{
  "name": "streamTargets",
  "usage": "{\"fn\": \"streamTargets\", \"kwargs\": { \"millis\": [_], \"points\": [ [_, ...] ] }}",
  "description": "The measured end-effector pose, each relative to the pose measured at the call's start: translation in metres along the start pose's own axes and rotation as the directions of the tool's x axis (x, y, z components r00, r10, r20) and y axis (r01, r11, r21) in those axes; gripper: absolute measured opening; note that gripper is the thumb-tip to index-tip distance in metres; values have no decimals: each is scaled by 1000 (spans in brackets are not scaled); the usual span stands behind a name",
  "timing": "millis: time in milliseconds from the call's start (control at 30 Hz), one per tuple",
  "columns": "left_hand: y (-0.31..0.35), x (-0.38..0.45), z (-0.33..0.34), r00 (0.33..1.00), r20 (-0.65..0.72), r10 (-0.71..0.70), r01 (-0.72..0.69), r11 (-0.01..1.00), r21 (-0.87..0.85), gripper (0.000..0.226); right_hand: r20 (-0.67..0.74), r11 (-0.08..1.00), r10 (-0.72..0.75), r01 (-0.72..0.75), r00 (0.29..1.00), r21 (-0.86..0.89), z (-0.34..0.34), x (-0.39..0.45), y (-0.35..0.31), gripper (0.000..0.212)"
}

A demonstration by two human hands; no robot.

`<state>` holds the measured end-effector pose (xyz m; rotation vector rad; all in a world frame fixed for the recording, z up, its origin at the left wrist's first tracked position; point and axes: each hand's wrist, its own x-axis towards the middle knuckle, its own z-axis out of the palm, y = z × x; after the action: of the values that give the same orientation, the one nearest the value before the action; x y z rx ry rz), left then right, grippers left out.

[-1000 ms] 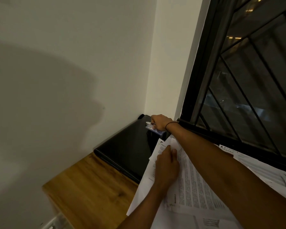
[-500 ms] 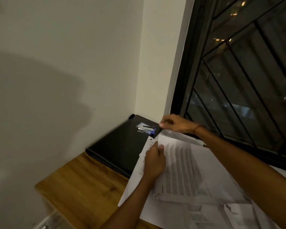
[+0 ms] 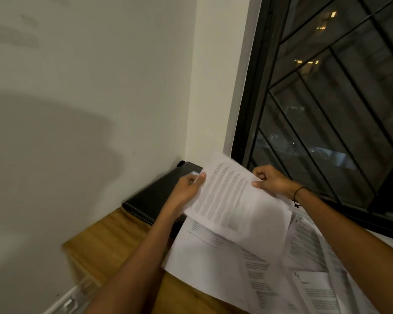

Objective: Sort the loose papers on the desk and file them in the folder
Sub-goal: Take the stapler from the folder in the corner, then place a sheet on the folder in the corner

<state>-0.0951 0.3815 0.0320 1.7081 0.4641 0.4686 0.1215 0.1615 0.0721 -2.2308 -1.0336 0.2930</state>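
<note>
The left hand (image 3: 188, 189) and the right hand (image 3: 270, 180) hold one printed sheet (image 3: 232, 200) lifted off the desk (image 3: 114, 241), tilted up toward the window (image 3: 327, 109). The left pinches its left edge, thumb on the printed face and fingers behind; the right pinches the upper right edge, thumb on top and fingers curled behind. The right wrist wears a dark cord bracelet (image 3: 298, 193).

The sheet looks very light and limp: its lower part sags and blurs while only the gripped top stays flat. I judge it will flop, crease or tear if pulled by one corner, so two opposite edges, as held here, are the sensible grip, with light pressure; printed paper slides easily over other sheets.

Count: one sheet in hand. Under it the loose papers (image 3: 247, 264) overlap along the desk's window-side edge and run out of view to the right; at least four or five separate sheets show, and an exact count cannot be made. One black folder (image 3: 154, 198) lies flat in the far corner of the desk against the wall, closed as far as can be seen, partly behind the left hand. A small pale item on it is too hidden to name.
</note>
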Motion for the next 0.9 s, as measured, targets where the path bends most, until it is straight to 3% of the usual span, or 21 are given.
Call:
{"fn": "streamTargets", "kwargs": {
  "millis": [100,200,333,433,500,633,733,833,900],
  "points": [
    [-2,-8,-36,995,39,-94,98,987,-130,41,-106,983,93,-75,990,167,12,4,-4,9],
    [-17,-12,-49,981,105,-162,178,970,-168,37,-63,926,200,-168,978,339,41,13,-5,5],
    [-26,-6,-48,969,153,-194,205,977,-59,29,-15,812,299,-247,954,529,89,31,-10,11],
    [-22,10,-53,979,35,-203,202,978,45,33,32,750,302,-259,953,609,118,39,-22,26],
    [-14,21,-60,981,-35,-191,193,947,255,36,98,743,280,-280,955,608,125,41,-30,28],
    [-5,40,-70,992,-102,-75,121,784,608,63,165,694,267,-308,950,651,129,46,-54,22],
    [-7,55,-66,1000,-7,24,-13,741,671,77,184,582,264,-309,947,752,137,52,-74,32],
    [-14,64,-54,999,16,-39,15,672,740,114,228,507,229,-316,946,802,147,57,-88,48],
    [-11,61,-49,998,32,-55,12,661,750,123,242,432,183,-299,953,851,155,61,-91,57]
  ]
}}
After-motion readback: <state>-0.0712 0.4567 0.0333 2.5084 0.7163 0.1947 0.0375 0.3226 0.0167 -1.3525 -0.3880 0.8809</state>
